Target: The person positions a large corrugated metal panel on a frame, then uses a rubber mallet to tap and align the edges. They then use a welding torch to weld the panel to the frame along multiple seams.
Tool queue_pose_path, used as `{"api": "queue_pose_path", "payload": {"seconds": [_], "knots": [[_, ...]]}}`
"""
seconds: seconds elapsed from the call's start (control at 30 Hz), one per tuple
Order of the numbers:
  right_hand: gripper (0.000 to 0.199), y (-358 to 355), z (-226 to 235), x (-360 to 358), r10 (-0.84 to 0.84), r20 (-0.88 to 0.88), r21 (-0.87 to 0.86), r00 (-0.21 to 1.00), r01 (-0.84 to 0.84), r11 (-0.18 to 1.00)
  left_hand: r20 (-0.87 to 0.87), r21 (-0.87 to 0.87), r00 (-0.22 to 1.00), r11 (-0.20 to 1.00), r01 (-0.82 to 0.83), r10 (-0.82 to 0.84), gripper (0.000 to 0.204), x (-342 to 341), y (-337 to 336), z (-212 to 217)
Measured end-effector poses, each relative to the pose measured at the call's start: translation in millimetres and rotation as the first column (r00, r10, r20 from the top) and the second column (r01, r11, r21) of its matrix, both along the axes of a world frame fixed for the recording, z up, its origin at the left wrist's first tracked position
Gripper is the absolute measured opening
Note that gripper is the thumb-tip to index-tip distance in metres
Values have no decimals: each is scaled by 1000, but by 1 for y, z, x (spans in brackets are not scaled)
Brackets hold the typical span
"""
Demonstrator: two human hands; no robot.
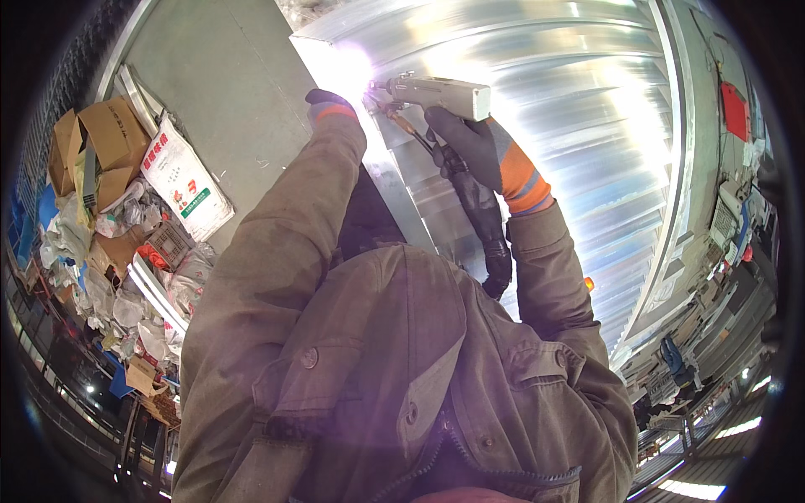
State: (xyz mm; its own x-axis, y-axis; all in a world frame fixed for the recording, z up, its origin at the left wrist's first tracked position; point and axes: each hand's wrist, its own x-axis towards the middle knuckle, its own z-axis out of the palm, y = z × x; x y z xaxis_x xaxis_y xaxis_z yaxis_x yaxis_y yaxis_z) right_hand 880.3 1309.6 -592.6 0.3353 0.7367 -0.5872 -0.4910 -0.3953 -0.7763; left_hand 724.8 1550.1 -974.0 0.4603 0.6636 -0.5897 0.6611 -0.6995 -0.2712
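A grey, box-bodied welding gun [444, 95] is gripped in my right hand [471, 147], gloved in dark grey with an orange striped cuff. From its handle a black sleeved cable [482, 218] runs down toward my body. The gun's tip points left at a glaring white-violet spot of light on a flat metal strip [398, 189] along the ribbed metal panel [553, 109]. Close beside the glare is my left hand [325, 102], in a dark glove with an orange cuff. Its fingers are mostly hidden by glare and the wrist.
A grey flat surface [226, 75] lies to the left. Beyond it sit an open cardboard box [113, 138], a white printed sack [184, 180] and heaped plastic bags and scrap. On the far right are a red object [734, 111] and assorted clutter.
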Motion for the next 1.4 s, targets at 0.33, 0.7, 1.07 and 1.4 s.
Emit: {"api": "queue_pose_path", "payload": {"seconds": [0.33, 0.7, 1.07, 1.4], "knots": [[43, -8, 0, -2, -19, 34, 29, 999, 18, 999, 440, -458, 268, 471, -754, 857, 34, 9, 3, -2], [49, -17, 6, -3, -15, 15, 58, 1000, 14, 998, 397, -654, -199, 124, -746, 896, 37, 7, 4, -14], [47, -23, 15, -4, 4, -5, -21, 1000, -4, 1000, 393, -624, -44, 231, -747, 919, 38, 8, 3, 18], [43, -28, 23, -6, 0, -48, -47, 999, -2, 999, 406, -574, 191, 412, -708, 894, 38, 4, -2, 48]]}}
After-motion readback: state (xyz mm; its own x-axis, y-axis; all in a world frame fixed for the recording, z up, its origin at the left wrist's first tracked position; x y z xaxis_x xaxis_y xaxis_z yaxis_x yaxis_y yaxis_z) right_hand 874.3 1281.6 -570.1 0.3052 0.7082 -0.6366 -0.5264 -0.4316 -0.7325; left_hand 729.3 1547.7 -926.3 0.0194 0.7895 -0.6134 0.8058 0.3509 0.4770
